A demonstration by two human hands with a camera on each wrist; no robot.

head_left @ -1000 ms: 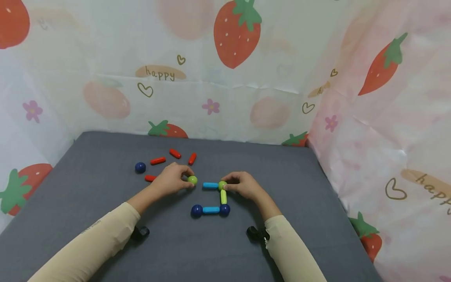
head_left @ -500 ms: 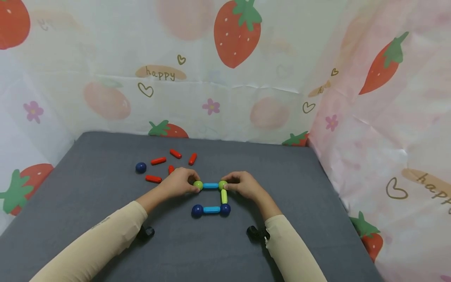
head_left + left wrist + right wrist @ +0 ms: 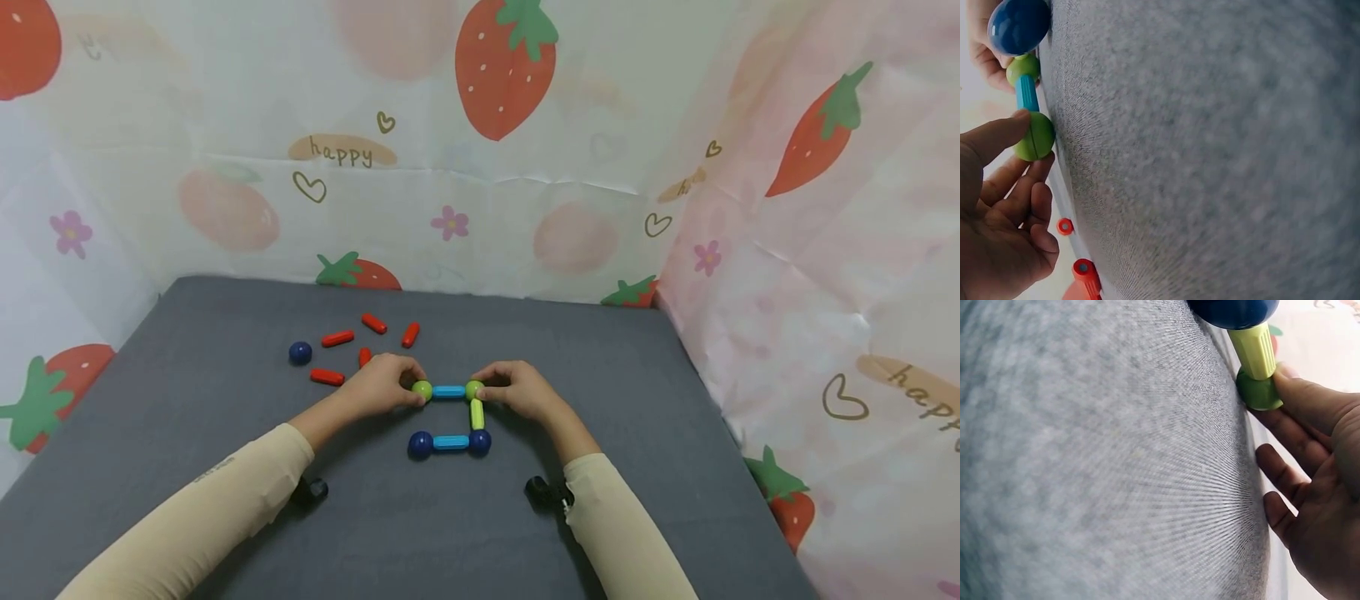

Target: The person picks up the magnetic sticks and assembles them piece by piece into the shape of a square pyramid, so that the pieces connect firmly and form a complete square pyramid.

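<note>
My left hand (image 3: 380, 385) pinches a green ball (image 3: 423, 391) between thumb and fingers; in the left wrist view this green ball (image 3: 1036, 137) touches the end of a blue rod (image 3: 1026, 92). Across from it, my right hand (image 3: 521, 392) pinches another green ball (image 3: 474, 391), at the other end of the blue rod (image 3: 449, 392). From that ball a yellow-green rod (image 3: 477, 414) runs toward me to a dark blue ball (image 3: 480, 442). A second blue rod (image 3: 451, 442) links it to another dark blue ball (image 3: 421, 444). In the right wrist view the yellow-green rod (image 3: 1254, 351) meets the green ball.
Several red rods lie at the back left, among them one red rod (image 3: 337, 338) beside a loose dark blue ball (image 3: 300, 352). Another red rod (image 3: 327, 377) lies just left of my left hand. Grey cloth (image 3: 585, 358) covers the table, with a strawberry-print curtain (image 3: 495, 183) behind.
My left hand has moved right and slightly toward me, bringing its green ball against the free end of the blue rod. My right hand has kept its hold in place.
</note>
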